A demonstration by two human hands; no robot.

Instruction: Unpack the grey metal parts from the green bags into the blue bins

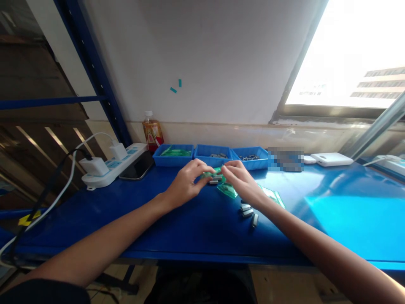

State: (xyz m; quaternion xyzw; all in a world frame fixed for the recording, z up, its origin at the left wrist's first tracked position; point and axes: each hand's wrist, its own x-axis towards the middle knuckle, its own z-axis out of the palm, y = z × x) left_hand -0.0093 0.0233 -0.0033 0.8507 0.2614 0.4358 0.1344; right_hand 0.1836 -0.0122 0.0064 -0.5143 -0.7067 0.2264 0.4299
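My left hand (186,181) pinches the left edge of a small green plastic bag (217,170) just in front of the blue bins. My right hand (242,179) has its fingers closed at the bag's other side, partly hiding it. Small silver-and-black metal pieces (214,182) show at the bag, between the hands; whether they are inside it I cannot tell. Another green bag (228,191) lies below the right fingers. Beyond the right wrist a further clear-green bag (274,196) is partly covered by the forearm. Several loose metal pieces (247,212) rest on the blue table (190,232).
Along the wall stand a bin of green bags (174,161) and two bins of small parts (212,163) (251,164). A bottle (153,133), phone (136,165) and power strip (115,169) with cables are at left. A white device (332,159) lies at right.
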